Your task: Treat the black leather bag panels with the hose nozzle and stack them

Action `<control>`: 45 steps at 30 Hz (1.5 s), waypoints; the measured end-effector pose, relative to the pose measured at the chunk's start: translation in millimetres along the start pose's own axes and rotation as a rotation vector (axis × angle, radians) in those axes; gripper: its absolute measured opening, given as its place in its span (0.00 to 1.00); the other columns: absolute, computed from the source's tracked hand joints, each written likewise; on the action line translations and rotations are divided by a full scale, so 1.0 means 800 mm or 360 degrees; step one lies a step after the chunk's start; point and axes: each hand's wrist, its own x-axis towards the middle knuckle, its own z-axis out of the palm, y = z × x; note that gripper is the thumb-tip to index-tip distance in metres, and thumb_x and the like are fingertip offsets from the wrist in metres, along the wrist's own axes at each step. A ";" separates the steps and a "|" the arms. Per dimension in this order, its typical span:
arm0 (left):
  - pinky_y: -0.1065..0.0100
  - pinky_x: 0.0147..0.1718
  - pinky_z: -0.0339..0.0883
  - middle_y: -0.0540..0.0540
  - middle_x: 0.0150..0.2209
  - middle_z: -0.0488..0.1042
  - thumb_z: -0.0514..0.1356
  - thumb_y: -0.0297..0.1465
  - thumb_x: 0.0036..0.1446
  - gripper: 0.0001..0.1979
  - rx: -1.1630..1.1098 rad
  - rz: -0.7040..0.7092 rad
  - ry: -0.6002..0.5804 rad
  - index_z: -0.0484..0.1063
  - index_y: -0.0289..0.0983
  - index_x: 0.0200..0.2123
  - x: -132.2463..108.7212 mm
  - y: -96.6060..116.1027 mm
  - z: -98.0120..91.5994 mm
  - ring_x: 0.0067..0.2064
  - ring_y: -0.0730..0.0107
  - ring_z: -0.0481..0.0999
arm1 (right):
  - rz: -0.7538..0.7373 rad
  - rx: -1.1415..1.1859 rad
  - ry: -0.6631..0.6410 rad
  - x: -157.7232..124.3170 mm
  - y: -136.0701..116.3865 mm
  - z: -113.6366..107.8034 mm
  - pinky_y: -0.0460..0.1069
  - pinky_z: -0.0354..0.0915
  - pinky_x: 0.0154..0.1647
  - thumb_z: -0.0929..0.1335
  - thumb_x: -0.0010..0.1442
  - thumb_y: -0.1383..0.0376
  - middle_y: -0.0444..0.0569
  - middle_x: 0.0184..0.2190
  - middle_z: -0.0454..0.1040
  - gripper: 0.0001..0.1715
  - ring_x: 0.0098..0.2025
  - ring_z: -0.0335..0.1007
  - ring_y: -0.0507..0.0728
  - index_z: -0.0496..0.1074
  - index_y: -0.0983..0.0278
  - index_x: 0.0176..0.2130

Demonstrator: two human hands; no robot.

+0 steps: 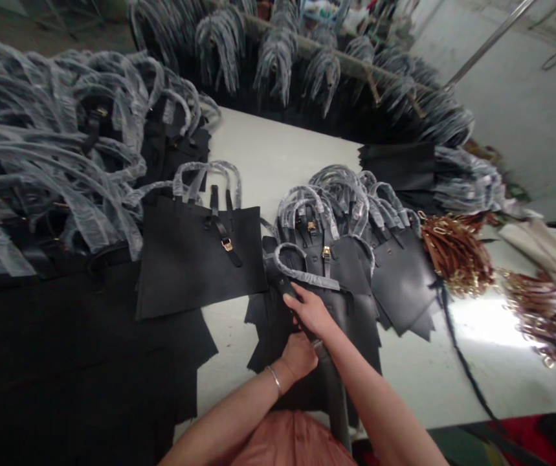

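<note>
Close together in front of my body, both hands work on a black leather strap (285, 288). My right hand (311, 312) is closed around it, its thumb and fingers near the strap's upper end. Just below, my left hand (300, 356), with a bracelet at the wrist, is a fist around the lower part; its fingers are mostly hidden. A plastic-wrapped handle (307, 277) curves right above the strap's end. Under and beyond my hands lie overlapping black bag panels (350, 259) with wrapped handles and gold buckles. To the left rests a flat black bag panel (200, 265) with a buckled tab.
A big heap of wrapped handles (54, 149) and black panels fills the left. At right lie brown straps with gold clasps (457, 252), maroon straps (544, 310) and a black cord (462, 356). More bag parts hang on a rack (307, 39) behind the white table (268, 142).
</note>
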 end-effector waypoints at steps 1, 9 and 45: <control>0.60 0.40 0.71 0.40 0.34 0.79 0.55 0.26 0.56 0.10 0.0004 0.0010 0.0020 0.77 0.35 0.35 -0.001 0.000 -0.001 0.39 0.58 0.77 | 0.0001 0.0026 0.0047 -0.001 -0.001 -0.002 0.53 0.72 0.33 0.64 0.61 0.54 0.53 0.37 0.81 0.36 0.28 0.77 0.59 0.59 0.65 0.64; 0.62 0.39 0.72 0.39 0.35 0.79 0.52 0.25 0.59 0.13 -0.0029 0.0022 0.0009 0.77 0.33 0.39 0.002 0.000 -0.005 0.38 0.60 0.78 | -0.0138 -0.0275 -0.0088 -0.046 0.030 -0.028 0.56 0.56 0.62 0.67 0.57 0.56 0.58 0.57 0.70 0.33 0.59 0.65 0.63 0.68 0.70 0.58; 0.75 0.32 0.59 0.52 0.39 0.69 0.58 0.34 0.59 0.04 -0.0205 0.0302 -0.0391 0.72 0.43 0.33 0.047 -0.160 -0.204 0.35 0.73 0.69 | 0.0117 0.0097 -0.0366 -0.060 0.050 -0.040 0.44 0.64 0.19 0.66 0.59 0.57 0.41 0.20 0.70 0.33 0.18 0.66 0.51 0.63 0.60 0.62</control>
